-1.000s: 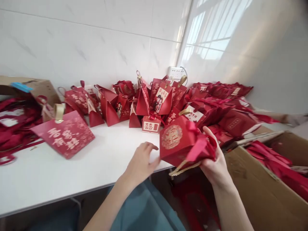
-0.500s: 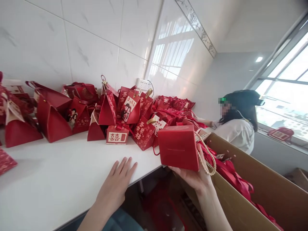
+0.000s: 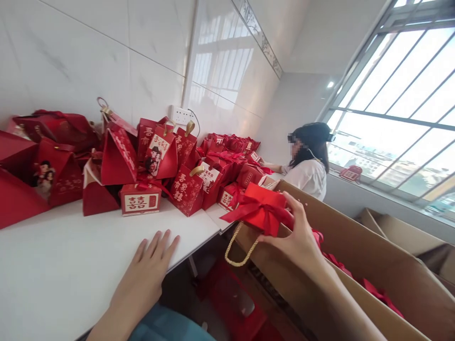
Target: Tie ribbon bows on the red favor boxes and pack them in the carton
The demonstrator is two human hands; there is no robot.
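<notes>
My right hand (image 3: 296, 237) is closed around a small red gift box (image 3: 261, 201) with a red ribbon bow and a looped cream rope handle (image 3: 241, 251). The box is held up by the near rim of a cardboard carton (image 3: 320, 279). Flat on the white table (image 3: 53, 265), my left hand (image 3: 145, 270) rests with fingers spread and nothing in it. Past its fingertips sits a red box with a white label (image 3: 141, 200). Beside that leans a red gift box with a gold loop (image 3: 188, 192).
Red gift boxes (image 3: 119, 156) line the table along the tiled wall, with a heap (image 3: 227, 147) farther back. A co-worker (image 3: 307, 166) sits beyond the carton, which has red ribboned boxes inside. A power strip (image 3: 183, 115) is on the wall. Red items (image 3: 231, 293) lie below the table edge.
My right hand has turned the box, so its bow shows instead of its plain side, and the handle now hangs down. The view has swung right. My left hand stays on the table.
</notes>
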